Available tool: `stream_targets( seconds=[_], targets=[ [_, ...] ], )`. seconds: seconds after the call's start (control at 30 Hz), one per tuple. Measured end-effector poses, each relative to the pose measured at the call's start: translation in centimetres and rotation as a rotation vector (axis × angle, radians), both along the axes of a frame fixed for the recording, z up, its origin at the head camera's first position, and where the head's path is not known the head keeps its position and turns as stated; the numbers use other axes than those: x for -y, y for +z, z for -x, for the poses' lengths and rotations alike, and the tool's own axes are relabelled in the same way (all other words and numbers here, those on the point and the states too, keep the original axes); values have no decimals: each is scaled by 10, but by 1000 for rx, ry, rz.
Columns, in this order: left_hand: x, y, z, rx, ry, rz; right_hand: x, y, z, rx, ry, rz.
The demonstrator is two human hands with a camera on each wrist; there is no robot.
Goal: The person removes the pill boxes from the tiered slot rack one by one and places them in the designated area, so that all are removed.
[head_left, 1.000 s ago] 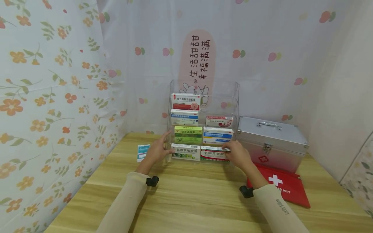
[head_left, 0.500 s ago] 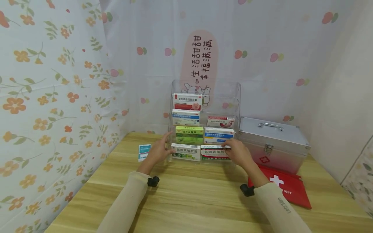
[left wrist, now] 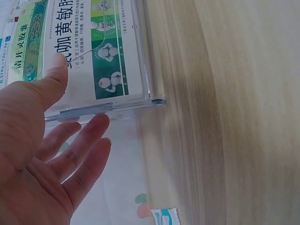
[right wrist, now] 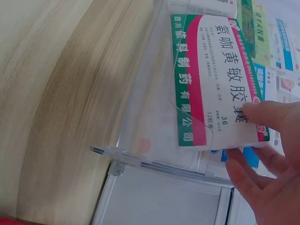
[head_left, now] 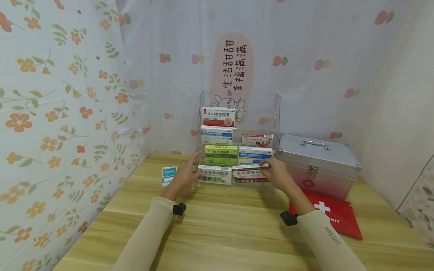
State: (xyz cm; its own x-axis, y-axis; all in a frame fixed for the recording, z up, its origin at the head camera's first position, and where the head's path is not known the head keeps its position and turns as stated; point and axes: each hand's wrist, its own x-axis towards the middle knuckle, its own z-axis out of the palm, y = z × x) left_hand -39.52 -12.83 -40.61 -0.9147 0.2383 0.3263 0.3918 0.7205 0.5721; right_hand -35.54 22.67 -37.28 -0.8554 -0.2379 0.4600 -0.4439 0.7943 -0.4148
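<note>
My right hand (head_left: 278, 175) pinches a white, red and green medicine box (right wrist: 211, 79) by its right end, thumb on the front and fingers behind. The box sits tilted in the bottom right of a clear plastic rack (head_left: 278, 113), its right end raised; the rack's clear front edge crosses it in the right wrist view. At the rack's left side is my left hand (head_left: 184, 175). Its thumb lies over the front of a white and green medicine box (left wrist: 75, 51), with the loosely bent fingers along the rack's outer side wall.
Higher tiers hold a green box (head_left: 221, 155), blue-and-white boxes (head_left: 255, 155) and red-and-white boxes (head_left: 218, 117). A silver case (head_left: 318, 158) stands right of the rack, a red first-aid pouch (head_left: 342, 222) before it. A small blue-and-white packet (head_left: 168, 176) lies at the left on the wooden table (head_left: 220, 226).
The medicine box in my right hand has risen a little at the bottom right of the rack and tilted, right end up. My left hand stays at the rack's left side.
</note>
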Motion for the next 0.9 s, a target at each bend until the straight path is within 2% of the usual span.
stream_targets(
  seconds=[0.27,0.57,0.67,0.9],
  targets=[
    [1,-1,0,-10,-4,0,0,-2,-3,-9,12,117],
    [0,-1,0,6,12,12,-4,-6,-1,31,16,208],
    [-1,0,0,11,15,14,-5,-6,-1,3,33,245],
    [0,1,-1,8,4,17,-3,0,-3,-139,73,281]
  ],
)
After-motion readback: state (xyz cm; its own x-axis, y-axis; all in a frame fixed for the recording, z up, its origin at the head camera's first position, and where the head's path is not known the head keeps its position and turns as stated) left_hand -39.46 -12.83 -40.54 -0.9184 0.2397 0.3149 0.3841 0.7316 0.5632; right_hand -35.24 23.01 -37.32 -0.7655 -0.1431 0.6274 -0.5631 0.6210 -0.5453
